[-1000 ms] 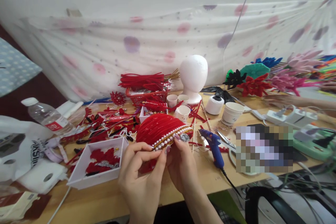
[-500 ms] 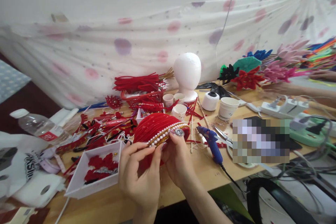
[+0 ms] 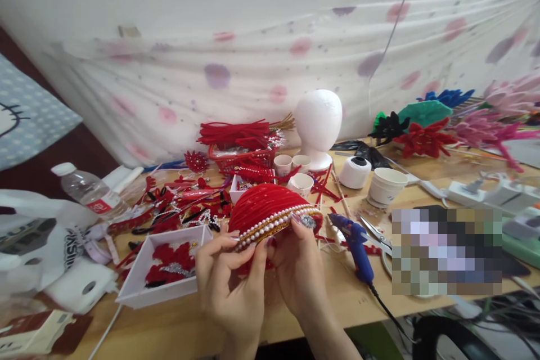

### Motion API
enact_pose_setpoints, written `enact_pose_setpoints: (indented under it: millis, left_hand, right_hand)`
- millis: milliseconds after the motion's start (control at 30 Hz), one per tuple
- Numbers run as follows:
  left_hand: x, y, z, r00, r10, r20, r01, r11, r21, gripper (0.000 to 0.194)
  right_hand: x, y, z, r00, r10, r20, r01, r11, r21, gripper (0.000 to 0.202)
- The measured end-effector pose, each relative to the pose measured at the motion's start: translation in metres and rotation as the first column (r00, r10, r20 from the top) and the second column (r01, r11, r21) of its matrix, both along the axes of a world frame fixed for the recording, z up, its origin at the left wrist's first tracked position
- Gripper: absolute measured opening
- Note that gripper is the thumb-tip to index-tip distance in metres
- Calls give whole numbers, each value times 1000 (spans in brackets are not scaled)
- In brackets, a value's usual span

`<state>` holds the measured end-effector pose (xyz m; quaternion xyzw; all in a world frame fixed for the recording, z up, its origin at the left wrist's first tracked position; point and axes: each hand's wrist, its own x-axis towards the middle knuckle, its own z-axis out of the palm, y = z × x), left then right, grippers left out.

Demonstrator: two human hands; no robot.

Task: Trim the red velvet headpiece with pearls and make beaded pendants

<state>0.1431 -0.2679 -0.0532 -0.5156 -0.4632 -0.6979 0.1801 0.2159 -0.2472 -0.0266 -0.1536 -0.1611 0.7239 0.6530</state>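
A domed red headpiece [image 3: 265, 202] is held up over the table's front, in the middle of the head view. Rows of white pearl beads and gold trim [image 3: 274, 226] run along its edge, with a round silvery ornament [image 3: 307, 221] near the right end. My left hand [image 3: 232, 273] pinches the trimmed edge at the left end between thumb and fingers. Gripping the same edge farther right, my right hand [image 3: 298, 270] has its thumb beside the ornament and its other fingers under the headpiece, mostly hidden.
A blue glue gun [image 3: 356, 247] and scissors [image 3: 373, 230] lie to the right. Behind stand a white foam head [image 3: 318, 124], paper cups [image 3: 301, 183] and a thread spool [image 3: 355, 172]. At left are a white box [image 3: 126, 292] of red pieces and a plastic bottle [image 3: 90, 191].
The view has swung left, so things appear farther right. Both hands keep their hold on the headpiece, whose trimmed edge now shows slightly more. Another person's arm at right has left the view.
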Motion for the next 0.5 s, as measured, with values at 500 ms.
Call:
enact_pose_setpoints:
  millis: [500]
  left_hand:
    - [-24,0,-4,952,-302,52,306,940,-151,13]
  right_hand:
    - [15,4,2,998,-50,28,51,997,-51,38]
